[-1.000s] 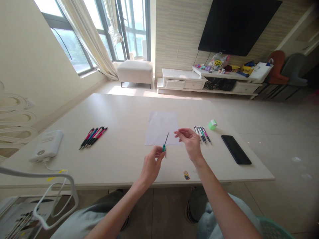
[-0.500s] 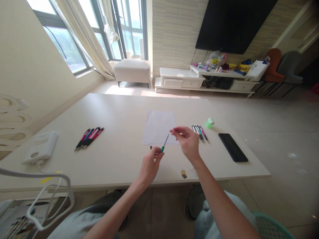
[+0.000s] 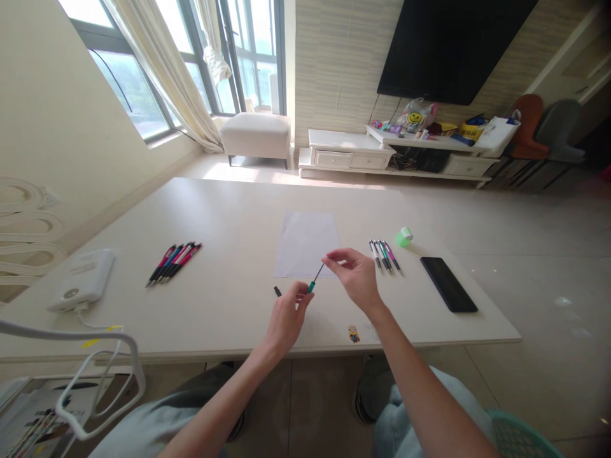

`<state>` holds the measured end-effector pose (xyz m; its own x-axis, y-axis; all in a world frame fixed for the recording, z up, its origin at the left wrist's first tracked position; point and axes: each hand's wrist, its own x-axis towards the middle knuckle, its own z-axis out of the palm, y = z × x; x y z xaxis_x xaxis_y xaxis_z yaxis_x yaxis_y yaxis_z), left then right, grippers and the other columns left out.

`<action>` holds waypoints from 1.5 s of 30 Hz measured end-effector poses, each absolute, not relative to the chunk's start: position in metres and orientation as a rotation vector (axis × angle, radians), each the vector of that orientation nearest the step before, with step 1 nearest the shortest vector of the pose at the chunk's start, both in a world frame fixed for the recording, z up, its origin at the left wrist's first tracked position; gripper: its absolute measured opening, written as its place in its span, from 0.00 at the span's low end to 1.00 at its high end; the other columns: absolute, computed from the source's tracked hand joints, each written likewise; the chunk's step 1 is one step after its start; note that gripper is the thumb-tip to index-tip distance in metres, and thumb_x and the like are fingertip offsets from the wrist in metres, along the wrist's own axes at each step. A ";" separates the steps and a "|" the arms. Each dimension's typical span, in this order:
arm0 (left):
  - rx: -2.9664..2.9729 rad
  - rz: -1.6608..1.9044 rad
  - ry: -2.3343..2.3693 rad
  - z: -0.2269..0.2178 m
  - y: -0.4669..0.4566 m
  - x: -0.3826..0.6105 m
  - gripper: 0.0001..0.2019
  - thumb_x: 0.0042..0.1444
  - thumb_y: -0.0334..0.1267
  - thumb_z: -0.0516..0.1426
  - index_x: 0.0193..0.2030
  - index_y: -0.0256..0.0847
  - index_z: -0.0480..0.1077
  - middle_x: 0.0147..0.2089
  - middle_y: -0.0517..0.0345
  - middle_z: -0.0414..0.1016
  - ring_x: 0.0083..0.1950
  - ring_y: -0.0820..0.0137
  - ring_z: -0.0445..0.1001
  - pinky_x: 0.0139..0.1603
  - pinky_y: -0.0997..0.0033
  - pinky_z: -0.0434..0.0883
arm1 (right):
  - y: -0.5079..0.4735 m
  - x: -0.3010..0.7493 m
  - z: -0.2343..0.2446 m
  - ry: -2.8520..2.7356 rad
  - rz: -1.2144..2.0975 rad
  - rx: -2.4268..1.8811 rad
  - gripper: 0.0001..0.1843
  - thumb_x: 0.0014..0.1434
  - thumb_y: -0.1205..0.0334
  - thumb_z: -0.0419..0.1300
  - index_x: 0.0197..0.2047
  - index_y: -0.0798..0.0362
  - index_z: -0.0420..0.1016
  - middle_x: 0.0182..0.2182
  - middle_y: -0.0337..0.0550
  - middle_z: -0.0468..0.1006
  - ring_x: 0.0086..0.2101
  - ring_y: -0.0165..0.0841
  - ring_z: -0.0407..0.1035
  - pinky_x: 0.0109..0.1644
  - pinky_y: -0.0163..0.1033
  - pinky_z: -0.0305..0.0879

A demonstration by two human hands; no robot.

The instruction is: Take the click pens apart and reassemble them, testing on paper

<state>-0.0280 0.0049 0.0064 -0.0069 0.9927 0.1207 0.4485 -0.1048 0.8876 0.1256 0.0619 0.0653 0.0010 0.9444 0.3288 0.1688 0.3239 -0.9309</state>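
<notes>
My left hand [image 3: 289, 315] pinches the teal end of a thin pen refill [image 3: 315, 279] that points up and away. My right hand [image 3: 353, 275] is closed in a pinch at the refill's far tip. Both hands hover just above the pale table [image 3: 229, 210], in front of a white sheet of paper [image 3: 305, 242]. A small black piece [image 3: 277, 291] lies on the table just left of my left hand. Several pens [image 3: 384, 255] lie to the right of my right hand, and another bunch of pens [image 3: 172, 261] lies at the left.
A green tape roll [image 3: 404, 236] and a black phone [image 3: 448, 284] lie on the right. A white power bank [image 3: 83, 278] sits at the left edge. A small cartoon sticker [image 3: 354, 333] is near the front edge. A white wire frame [image 3: 95, 375] juts in at lower left.
My right hand came closer and pinched the refill's tip. A small black piece now lies on the table left of my left hand. The view shifted slightly.
</notes>
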 end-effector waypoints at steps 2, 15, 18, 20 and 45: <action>1.633 1.077 1.526 0.004 0.005 -0.029 0.06 0.59 0.42 0.51 0.38 0.43 0.65 0.37 0.57 0.76 0.39 0.68 0.75 0.42 0.67 0.69 | 0.060 0.124 0.063 -1.486 0.875 -1.090 0.13 0.49 0.54 0.65 0.35 0.53 0.77 0.31 0.45 0.80 0.32 0.35 0.74 0.33 0.37 0.69; 1.516 1.320 1.581 -0.009 0.004 -0.048 0.08 0.58 0.41 0.53 0.40 0.42 0.67 0.38 0.55 0.77 0.41 0.67 0.76 0.44 0.67 0.70 | 0.055 0.111 0.039 -1.731 0.965 -1.237 0.12 0.52 0.56 0.61 0.38 0.53 0.75 0.34 0.45 0.78 0.33 0.33 0.71 0.35 0.37 0.67; 1.440 1.454 1.649 0.002 0.005 -0.066 0.09 0.57 0.42 0.54 0.40 0.41 0.67 0.37 0.54 0.77 0.40 0.67 0.76 0.43 0.66 0.71 | 0.044 0.089 0.020 -1.924 0.922 -1.380 0.12 0.54 0.53 0.60 0.33 0.54 0.75 0.29 0.44 0.77 0.30 0.33 0.70 0.36 0.39 0.64; 1.403 1.540 1.700 0.013 0.004 -0.079 0.10 0.56 0.43 0.55 0.40 0.40 0.68 0.37 0.54 0.77 0.40 0.67 0.76 0.43 0.65 0.71 | 0.030 0.068 0.008 -2.074 0.883 -1.375 0.16 0.51 0.49 0.62 0.34 0.54 0.74 0.31 0.45 0.75 0.32 0.34 0.69 0.37 0.39 0.64; 1.530 1.257 1.521 0.039 -0.003 -0.026 0.16 0.61 0.49 0.45 0.37 0.41 0.66 0.24 0.65 0.55 0.25 0.74 0.55 0.27 0.75 0.56 | 0.066 0.153 0.094 -1.318 0.984 -0.934 0.14 0.54 0.51 0.61 0.36 0.53 0.74 0.23 0.40 0.70 0.23 0.28 0.61 0.25 0.35 0.58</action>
